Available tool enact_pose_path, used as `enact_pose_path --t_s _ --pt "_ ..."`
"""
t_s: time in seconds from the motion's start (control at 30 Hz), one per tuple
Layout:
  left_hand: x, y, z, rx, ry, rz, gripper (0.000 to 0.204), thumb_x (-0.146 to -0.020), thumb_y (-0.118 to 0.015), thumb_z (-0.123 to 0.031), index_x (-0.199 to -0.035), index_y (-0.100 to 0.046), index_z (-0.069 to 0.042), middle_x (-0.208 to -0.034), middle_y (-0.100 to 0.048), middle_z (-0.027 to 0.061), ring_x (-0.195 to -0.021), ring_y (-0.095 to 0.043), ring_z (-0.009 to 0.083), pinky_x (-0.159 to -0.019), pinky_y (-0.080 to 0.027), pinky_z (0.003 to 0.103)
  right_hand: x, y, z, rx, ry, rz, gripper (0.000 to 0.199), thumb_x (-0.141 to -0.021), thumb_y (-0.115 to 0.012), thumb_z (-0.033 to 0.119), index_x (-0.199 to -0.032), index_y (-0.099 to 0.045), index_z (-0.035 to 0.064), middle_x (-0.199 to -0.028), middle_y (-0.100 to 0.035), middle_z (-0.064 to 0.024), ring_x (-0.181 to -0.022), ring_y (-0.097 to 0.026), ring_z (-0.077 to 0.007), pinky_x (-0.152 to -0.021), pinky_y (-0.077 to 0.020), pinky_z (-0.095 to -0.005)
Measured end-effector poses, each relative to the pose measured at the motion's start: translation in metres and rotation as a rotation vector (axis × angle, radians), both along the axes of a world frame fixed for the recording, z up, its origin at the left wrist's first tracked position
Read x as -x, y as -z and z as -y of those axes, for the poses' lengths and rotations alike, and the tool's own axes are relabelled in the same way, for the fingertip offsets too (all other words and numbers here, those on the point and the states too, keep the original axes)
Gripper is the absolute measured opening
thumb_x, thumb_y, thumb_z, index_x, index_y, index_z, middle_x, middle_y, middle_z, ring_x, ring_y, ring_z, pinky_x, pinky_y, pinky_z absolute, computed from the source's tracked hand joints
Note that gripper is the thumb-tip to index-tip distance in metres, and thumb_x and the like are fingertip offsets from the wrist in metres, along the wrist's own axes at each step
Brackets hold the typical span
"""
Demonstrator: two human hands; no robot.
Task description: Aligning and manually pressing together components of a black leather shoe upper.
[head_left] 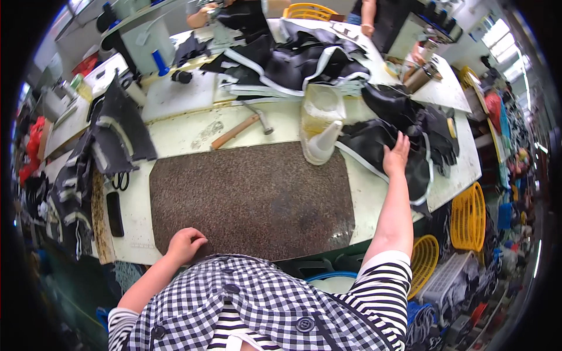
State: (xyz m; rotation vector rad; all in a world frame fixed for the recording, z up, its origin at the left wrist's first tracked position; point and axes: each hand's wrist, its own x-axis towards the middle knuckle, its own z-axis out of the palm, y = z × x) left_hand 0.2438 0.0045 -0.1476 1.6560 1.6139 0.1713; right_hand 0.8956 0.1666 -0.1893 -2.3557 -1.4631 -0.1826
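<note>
1. My 2 hands were in view, well apart. I had 1, the right hand [397, 155], over the white-edged black leather piece [414, 169]; its fingers were open and straight, pointing away from me. I could not tell how firmly it pressed.
2. My left hand [186, 243] was at the near edge of 1 speckled brown mat [252, 199], its fingers curled in toward the thumb. I could not tell whether they were fully closed or pinched anything small.
3. That 1 leather piece lay on the right part of the white table [178, 136], beside the mat. Its long axis slanted from far left to near right, the narrower tip pointing left, toward 1 yellowed plastic tub [324, 102] and 1 white cone-shaped bottle [324, 143].
4. Beyond the mat I had 1 hammer [237, 130], its wooden handle slanting toward near left.
5. On my left were 1 pair of black-handled scissors [120, 181] and 1 black oblong object [115, 213].
6. Farther off lay a heap of black leather pieces [293, 64], overlapping too much for me to count.
7. Low on my right were 2 yellow baskets [468, 216].
</note>
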Motion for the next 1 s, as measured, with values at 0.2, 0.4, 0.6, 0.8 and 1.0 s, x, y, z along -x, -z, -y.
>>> enact_pose_path --t_s 0.2,0.4,0.6,0.8,1.0 --pt "0.002 0.030 0.017 -0.142 0.148 -0.081 0.016 -0.084 -0.066 -0.031 -0.085 -0.071 -0.016 -0.090 -0.070 0.0022 -0.091 -0.064 0.0241 -0.089 -0.042 0.043 0.053 -0.025 0.002 -0.064 0.237 0.378 0.073 -0.086 -0.061 0.051 -0.138 -0.041 0.0034 -0.140 -0.041 -0.0179 -0.129 -0.037 -0.0409 -0.096 -0.0397 -0.0594" --pt "0.007 0.043 0.033 -0.228 0.117 -0.012 0.016 -0.081 -0.067 -0.033 -0.082 -0.069 -0.017 -0.082 -0.067 0.0028 -0.089 -0.063 0.0242 -0.086 -0.041 0.043 0.160 0.049 0.097 -0.549 0.130 0.180 0.069 -0.094 -0.056 0.039 -0.142 -0.031 -0.0052 -0.141 -0.035 -0.0333 -0.121 -0.044 -0.0507 -0.097 -0.0376 -0.0544" --pt "0.010 0.050 0.020 -0.296 0.248 0.019 0.019 -0.076 -0.071 -0.032 -0.072 -0.067 -0.014 -0.077 -0.067 0.0056 -0.082 -0.064 0.0266 -0.079 -0.043 0.044 0.406 0.032 0.182 0.255 -1.247 0.198 0.047 -0.074 -0.065 0.021 -0.116 -0.052 0.0051 -0.123 -0.053 -0.0179 -0.120 -0.046 -0.0410 -0.102 -0.0352 -0.0503" --pt "0.052 0.048 0.039 -0.238 0.121 0.303 0.023 -0.080 -0.070 -0.029 -0.075 -0.064 -0.008 -0.075 -0.066 0.0101 -0.076 -0.064 0.0301 -0.071 -0.048 0.042 0.380 0.027 0.126 0.079 -0.729 -0.341 0.044 -0.090 -0.053 0.015 -0.131 -0.049 -0.0023 -0.140 -0.044 -0.0246 -0.134 -0.036 -0.0428 -0.112 -0.0237 -0.0518" --pt "0.150 0.011 0.064 -0.088 -0.233 0.556 0.025 -0.091 -0.062 -0.028 -0.082 -0.064 -0.005 -0.078 -0.066 0.0096 -0.076 -0.064 0.0217 -0.070 -0.049 0.035 0.545 -0.008 0.173 0.458 -1.187 -0.038 0.056 -0.087 -0.060 0.021 -0.137 -0.043 0.0027 -0.147 -0.034 -0.0246 -0.138 -0.029 -0.0425 -0.114 -0.0188 -0.0542"
